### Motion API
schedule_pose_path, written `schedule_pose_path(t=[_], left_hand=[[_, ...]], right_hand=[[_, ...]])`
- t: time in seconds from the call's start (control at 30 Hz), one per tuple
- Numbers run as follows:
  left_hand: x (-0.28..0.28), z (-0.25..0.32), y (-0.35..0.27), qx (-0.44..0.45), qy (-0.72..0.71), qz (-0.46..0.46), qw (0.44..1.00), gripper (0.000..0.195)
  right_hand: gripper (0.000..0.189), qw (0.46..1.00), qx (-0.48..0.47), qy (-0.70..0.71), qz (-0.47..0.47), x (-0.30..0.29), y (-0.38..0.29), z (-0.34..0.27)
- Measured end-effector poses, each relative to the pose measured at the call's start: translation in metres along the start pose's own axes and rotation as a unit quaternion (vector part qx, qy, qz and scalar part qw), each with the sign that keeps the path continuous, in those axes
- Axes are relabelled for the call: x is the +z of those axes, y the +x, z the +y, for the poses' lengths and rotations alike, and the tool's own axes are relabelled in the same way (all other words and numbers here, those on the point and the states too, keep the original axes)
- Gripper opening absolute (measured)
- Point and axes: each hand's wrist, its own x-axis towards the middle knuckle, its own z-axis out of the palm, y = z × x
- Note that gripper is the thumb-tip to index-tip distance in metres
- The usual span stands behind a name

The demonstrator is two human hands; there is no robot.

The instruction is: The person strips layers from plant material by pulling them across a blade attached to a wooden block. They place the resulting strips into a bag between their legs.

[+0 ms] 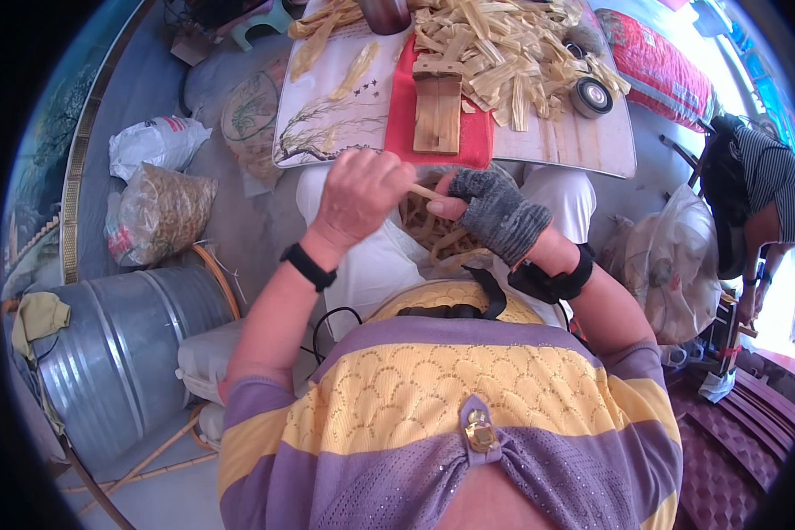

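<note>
A thin pale strand (425, 191), seemingly twisted dried husk, runs between my two hands just off the table's near edge. My left hand (364, 192) is bare and closed as a fist around one end. On my right hand (493, 209) is a grey knitted fingerless glove; its thumb and fingers pinch the other end. Below them, between my knees, lies a heap of husk cord (437, 232), partly hidden by my hands. A wooden block with a raised end (437, 112) sits on a red cloth (401, 126) right beyond my hands.
Dried corn husks (503, 53) are piled on the table (556, 149), beside a roll of black tape (592, 97) and a dark cup (385, 14). A metal drum (132, 344) and filled bags (165, 212) stand left. At right are a red sack (659, 66) and another person (768, 172).
</note>
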Motion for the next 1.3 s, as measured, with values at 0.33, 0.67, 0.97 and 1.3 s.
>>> schedule_pose_path(t=[0.33,0.67,0.97,1.3], left_hand=[[0.030,-0.009,0.018,-0.200,-0.272,-0.006,0.941,0.012],[0.028,-0.009,0.034,-0.215,-0.117,-0.021,0.969,0.020],[0.042,-0.020,0.040,-0.353,-0.625,-0.002,0.696,0.019],[0.055,-0.019,0.051,-0.370,-0.178,-0.066,0.909,0.022]], right_hand=[[0.022,0.958,-0.118,-0.208,0.156,-0.014,0.020,0.008],[0.024,0.954,-0.044,-0.195,0.225,-0.027,0.038,0.012],[0.028,0.945,-0.053,-0.201,0.253,-0.042,0.055,0.025],[0.030,0.902,0.053,-0.383,0.194,-0.042,0.078,0.040]])
